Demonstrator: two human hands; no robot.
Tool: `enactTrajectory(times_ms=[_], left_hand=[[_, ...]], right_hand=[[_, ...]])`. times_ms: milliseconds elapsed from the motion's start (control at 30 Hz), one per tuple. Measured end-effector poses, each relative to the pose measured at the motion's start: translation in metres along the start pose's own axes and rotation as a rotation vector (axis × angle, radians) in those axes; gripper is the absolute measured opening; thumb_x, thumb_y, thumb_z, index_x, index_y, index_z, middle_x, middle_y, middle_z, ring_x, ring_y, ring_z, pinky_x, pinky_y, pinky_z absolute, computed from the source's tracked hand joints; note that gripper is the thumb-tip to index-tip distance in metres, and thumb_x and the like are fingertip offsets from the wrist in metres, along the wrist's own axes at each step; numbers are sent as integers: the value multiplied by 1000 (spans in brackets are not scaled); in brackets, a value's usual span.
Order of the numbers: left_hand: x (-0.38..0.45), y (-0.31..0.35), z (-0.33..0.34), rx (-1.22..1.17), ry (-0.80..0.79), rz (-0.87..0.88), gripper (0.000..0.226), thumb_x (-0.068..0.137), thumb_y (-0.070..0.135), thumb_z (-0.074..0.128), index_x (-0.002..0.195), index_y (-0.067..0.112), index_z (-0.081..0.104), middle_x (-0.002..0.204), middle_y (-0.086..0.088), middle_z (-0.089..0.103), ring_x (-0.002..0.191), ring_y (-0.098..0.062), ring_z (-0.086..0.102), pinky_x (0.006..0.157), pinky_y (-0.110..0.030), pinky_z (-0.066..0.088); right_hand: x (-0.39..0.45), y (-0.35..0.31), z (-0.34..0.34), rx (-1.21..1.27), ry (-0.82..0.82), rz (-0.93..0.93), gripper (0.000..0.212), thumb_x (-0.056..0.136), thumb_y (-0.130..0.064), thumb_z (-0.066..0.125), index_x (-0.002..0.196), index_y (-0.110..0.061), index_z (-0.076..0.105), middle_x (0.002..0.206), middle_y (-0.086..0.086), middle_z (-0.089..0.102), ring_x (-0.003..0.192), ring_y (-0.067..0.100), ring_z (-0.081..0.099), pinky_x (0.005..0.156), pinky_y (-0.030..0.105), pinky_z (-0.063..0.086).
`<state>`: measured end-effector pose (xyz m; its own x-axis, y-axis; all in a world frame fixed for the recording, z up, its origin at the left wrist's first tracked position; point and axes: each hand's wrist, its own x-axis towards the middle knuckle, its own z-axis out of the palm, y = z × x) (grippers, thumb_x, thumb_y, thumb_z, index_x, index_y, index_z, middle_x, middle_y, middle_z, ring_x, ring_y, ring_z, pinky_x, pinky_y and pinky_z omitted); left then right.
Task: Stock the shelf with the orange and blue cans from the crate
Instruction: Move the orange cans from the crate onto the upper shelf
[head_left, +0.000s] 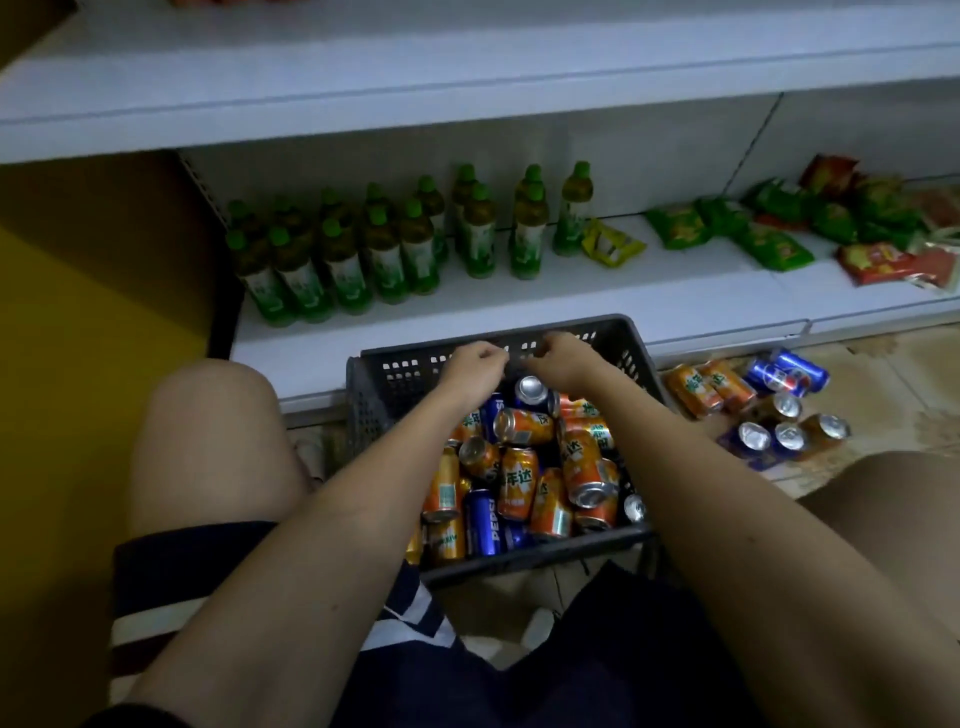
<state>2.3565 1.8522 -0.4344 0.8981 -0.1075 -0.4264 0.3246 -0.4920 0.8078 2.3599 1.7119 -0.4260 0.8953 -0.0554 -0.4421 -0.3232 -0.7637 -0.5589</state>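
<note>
A dark grey plastic crate (636, 343) stands on the floor between my knees, against the bottom shelf (597, 301). Inside it lie several orange cans (517, 483) and blue cans (482, 522), most on their sides. Both of my arms reach over the cans to the crate's far wall. My left hand (475, 371) and my right hand (563, 358) sit close together there, fingers curled over the rim. Neither hand holds a can.
Green-capped tea bottles (384, 254) fill the left of the bottom shelf; green and red snack bags (769, 244) lie at its right. Several loose orange and blue cans (763, 400) lie on the floor right of the crate. A yellow panel (104, 291) stands at the left.
</note>
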Motion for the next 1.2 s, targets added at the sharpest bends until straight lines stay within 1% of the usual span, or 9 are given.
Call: enactTrajectory(times_ms=[167, 300, 400, 567, 667, 833, 967, 1067, 1200], left_hand=[[19, -40, 61, 47, -77, -150, 19, 97, 25, 48, 86, 17, 61, 83, -8, 60, 80, -23, 56, 70, -32, 41], [24, -61, 107, 96, -186, -256, 19, 98, 25, 43, 84, 16, 52, 80, -10, 49, 75, -22, 48, 67, -33, 33], [28, -75, 135, 69, -228, -350, 20, 99, 23, 42, 83, 18, 52, 76, -8, 48, 74, -22, 48, 68, -34, 36], [37, -102, 154, -10, -232, -475, 24, 101, 27, 42, 95, 14, 61, 91, -11, 58, 83, -24, 55, 81, -38, 45], [41, -110, 155, -57, -226, -539, 24, 103, 27, 40, 81, 26, 51, 88, -2, 54, 88, -22, 54, 85, -38, 45], [50, -106, 139, -116, -169, -547, 30, 102, 24, 39, 73, 26, 45, 79, -1, 50, 81, -22, 49, 76, -37, 41], [55, -86, 124, -154, -131, -499, 12, 102, 31, 40, 98, 27, 51, 96, -1, 59, 89, -19, 57, 80, -37, 48], [64, -60, 106, -162, -56, -414, 12, 100, 35, 43, 102, 27, 53, 109, -5, 65, 102, -25, 62, 86, -41, 47], [78, -14, 69, -137, 39, -207, 14, 100, 30, 43, 105, 24, 55, 112, -6, 64, 101, -25, 62, 82, -38, 47]], right_hand=[[11, 73, 35, 31, 19, 178, 52, 91, -39, 61, 133, -11, 50, 130, 15, 59, 116, 32, 57, 97, 43, 48], [10, 119, 66, -68, -15, 346, 79, 91, -52, 60, 151, -16, 24, 154, 16, 30, 137, 38, 36, 102, 49, 41], [18, 140, 87, -96, -67, 436, 89, 90, -58, 58, 155, -18, 11, 160, 15, 16, 141, 39, 27, 104, 53, 38], [39, 156, 106, -137, -82, 470, 98, 84, -56, 67, 151, -13, 11, 155, 17, 22, 135, 39, 37, 95, 50, 46], [50, 163, 109, -74, -85, 502, 99, 80, -51, 74, 150, -13, 16, 154, 18, 26, 133, 40, 42, 94, 49, 48], [57, 170, 94, 149, -203, 496, 96, 78, -37, 80, 149, -17, 20, 149, 18, 33, 128, 38, 48, 99, 49, 50], [54, 163, 62, 478, -320, 417, 97, 78, -29, 79, 152, -13, 18, 137, 15, 50, 117, 31, 57, 94, 45, 54], [51, 138, 33, 721, -354, 366, 91, 81, -28, 78, 151, -20, 21, 128, 15, 56, 105, 31, 64, 82, 44, 58], [46, 92, -14, 874, -351, 234, 74, 84, -21, 73, 143, -24, 28, 122, 14, 56, 101, 31, 65, 76, 45, 59]])
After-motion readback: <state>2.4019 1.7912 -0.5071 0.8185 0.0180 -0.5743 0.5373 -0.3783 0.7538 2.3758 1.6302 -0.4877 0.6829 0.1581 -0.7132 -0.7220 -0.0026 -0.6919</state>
